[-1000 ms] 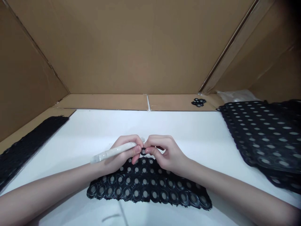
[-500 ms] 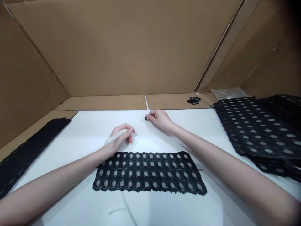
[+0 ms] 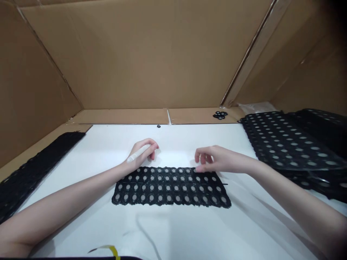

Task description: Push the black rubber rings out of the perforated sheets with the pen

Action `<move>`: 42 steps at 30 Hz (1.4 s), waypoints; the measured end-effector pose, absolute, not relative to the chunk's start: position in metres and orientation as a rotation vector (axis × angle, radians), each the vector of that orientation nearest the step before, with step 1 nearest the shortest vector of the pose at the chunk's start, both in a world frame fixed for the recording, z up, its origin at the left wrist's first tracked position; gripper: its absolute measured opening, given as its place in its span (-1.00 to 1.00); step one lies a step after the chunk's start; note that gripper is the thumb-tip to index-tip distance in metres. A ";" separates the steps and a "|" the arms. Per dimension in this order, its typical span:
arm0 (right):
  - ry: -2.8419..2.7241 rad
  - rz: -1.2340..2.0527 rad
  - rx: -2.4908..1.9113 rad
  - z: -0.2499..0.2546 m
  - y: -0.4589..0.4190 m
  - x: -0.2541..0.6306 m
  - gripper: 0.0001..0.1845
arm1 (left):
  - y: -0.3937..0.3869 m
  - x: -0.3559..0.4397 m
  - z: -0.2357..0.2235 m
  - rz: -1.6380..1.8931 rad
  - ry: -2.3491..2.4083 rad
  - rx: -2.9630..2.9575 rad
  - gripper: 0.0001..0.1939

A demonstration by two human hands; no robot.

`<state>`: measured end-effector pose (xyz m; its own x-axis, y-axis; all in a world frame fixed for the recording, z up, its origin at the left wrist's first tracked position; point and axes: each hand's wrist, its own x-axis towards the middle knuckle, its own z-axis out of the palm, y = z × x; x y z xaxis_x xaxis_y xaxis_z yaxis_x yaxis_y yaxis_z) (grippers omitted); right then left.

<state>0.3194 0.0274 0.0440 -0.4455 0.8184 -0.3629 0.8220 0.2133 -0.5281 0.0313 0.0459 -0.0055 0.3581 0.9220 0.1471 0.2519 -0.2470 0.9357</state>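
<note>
A black rubber sheet of joined rings (image 3: pixel 170 187) lies flat on the white table (image 3: pixel 244 216) in front of me. My left hand (image 3: pixel 142 153) rests just behind the sheet's far left edge and grips a white taped stick-like tool (image 3: pixel 138 153). My right hand (image 3: pixel 214 160) hovers over the sheet's far right edge with its fingers apart and nothing in them; its fingertips touch or nearly touch the sheet. One small loose black ring (image 3: pixel 158 126) lies at the far edge of the table.
Cardboard walls (image 3: pixel 151 54) enclose the table on three sides. A stack of black ring sheets (image 3: pixel 295 144) lies at the right, another black sheet (image 3: pixel 29 169) at the left. A small pile of loose rings (image 3: pixel 220 115) sits at the back right. A yellow strip (image 3: pixel 108 249) shows at the near edge.
My right hand pulled a ring off the sheet, carried it to the far table edge, let it go and came back to the sheet. My left hand kept the tool.
</note>
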 end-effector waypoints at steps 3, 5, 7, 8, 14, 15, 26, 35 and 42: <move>2.442 -1.007 1.647 0.044 0.014 0.324 -0.57 | 0.043 0.032 0.000 0.848 1.039 1.832 -0.72; 2.433 -0.980 1.712 0.039 0.011 0.324 -0.60 | 0.038 0.032 0.007 0.719 1.027 1.944 -0.76; 2.404 -1.004 1.750 0.035 0.012 0.322 -0.64 | 0.032 0.031 0.014 0.573 0.978 2.064 -0.77; 2.407 -1.015 1.752 0.034 0.012 0.322 -0.67 | 0.029 0.030 0.017 0.511 0.942 2.117 -0.77; 2.532 -1.030 1.745 0.034 0.014 0.318 -0.71 | 0.014 0.021 0.023 0.397 0.893 2.190 -0.76; 2.537 -1.064 1.731 0.035 0.014 0.316 -0.71 | 0.012 0.020 0.022 0.399 0.901 2.182 -0.76; 2.597 -1.695 1.755 0.014 0.017 0.282 -0.67 | 0.021 -0.016 0.021 0.547 0.974 1.989 -0.77; 2.733 -1.395 1.717 0.009 0.016 0.302 -0.86 | 0.019 0.037 0.031 0.698 0.794 1.847 -0.49; 2.807 -1.439 1.522 0.019 0.005 0.304 -0.87 | 0.002 0.077 0.031 0.648 0.817 1.906 -0.73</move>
